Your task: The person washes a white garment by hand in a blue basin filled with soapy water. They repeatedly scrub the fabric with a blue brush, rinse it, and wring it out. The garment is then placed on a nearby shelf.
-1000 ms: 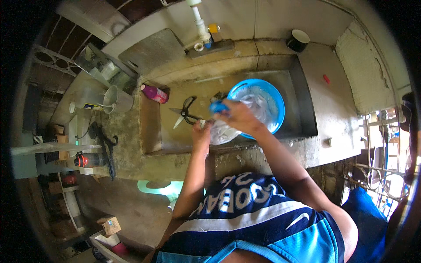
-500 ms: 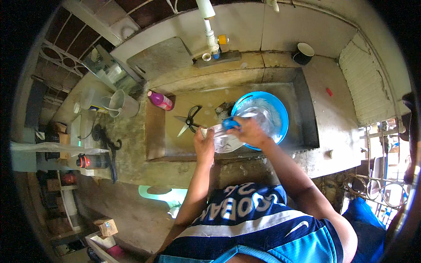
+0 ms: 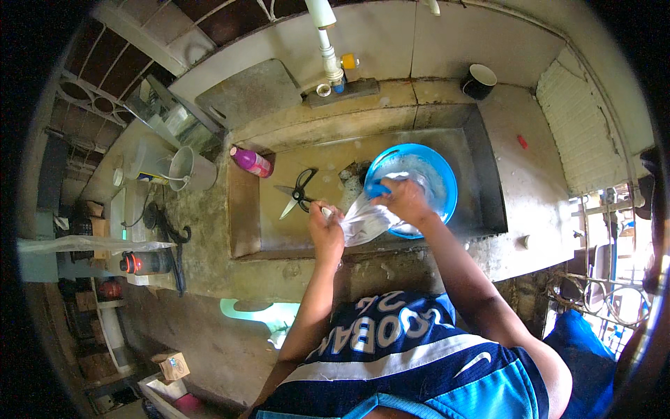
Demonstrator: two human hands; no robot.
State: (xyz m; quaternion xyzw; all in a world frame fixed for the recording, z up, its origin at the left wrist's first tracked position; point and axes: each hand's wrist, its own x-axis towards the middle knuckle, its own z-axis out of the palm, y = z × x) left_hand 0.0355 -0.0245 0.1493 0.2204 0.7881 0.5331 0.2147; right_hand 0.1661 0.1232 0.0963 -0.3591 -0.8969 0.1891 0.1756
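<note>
Wet white cloth [image 3: 368, 222] stretches from my left hand to the rim of a blue basin [image 3: 452, 180] holding sudsy water. My left hand [image 3: 326, 230] is closed on the cloth's left end. My right hand [image 3: 406, 199] grips a rounded blue scrub brush [image 3: 377, 189] at the basin's left rim, above the cloth; its bristles are hidden. More white cloth [image 3: 412, 176] lies in the suds beyond my right hand. Black-handled scissors [image 3: 300, 192] lie spread on the sink floor, left of the basin.
The basin sits in a shallow concrete sink [image 3: 244, 216]. A purple bottle [image 3: 251, 162] stands at its left side. A pale pail [image 3: 192, 169] and a dark bottle with a red-orange cap [image 3: 146, 262] are on the left counter. A dark cup [image 3: 479, 82] stands at the back right.
My right hand with the brush has moved slightly right and away from my left hand, toward the basin. More cloth shows between the hands. My left hand stays nearly in place.
</note>
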